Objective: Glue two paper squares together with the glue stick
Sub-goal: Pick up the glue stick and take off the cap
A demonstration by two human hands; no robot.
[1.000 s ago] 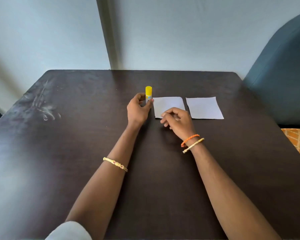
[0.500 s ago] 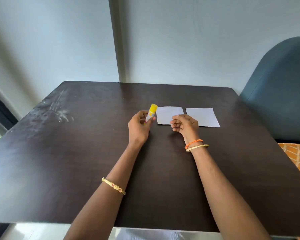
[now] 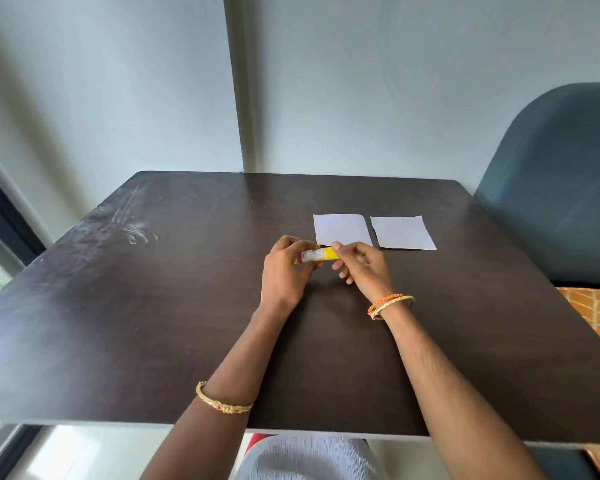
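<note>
A: Above the tabletop [image 3: 153,323], toward its far right part, glue stick [image 3: 317,255] lies near-horizontal between both hands, lifted off the surface. Left hand [image 3: 284,271]: grip curled round the white labelled end.

B: Right hand [image 3: 362,266]: thumb and forefinger pinch the yellow end; remaining fingers loosely spread. Cap on or off: cannot tell.

A: Two paper squares, flat, side by side, not overlapping, just beyond the hands. Left paper square [image 3: 340,228]: near edge partly hidden behind the fingers. Right paper square [image 3: 402,232]: fully visible.

B: Blue chair [image 3: 551,188] beside the right edge.
</note>
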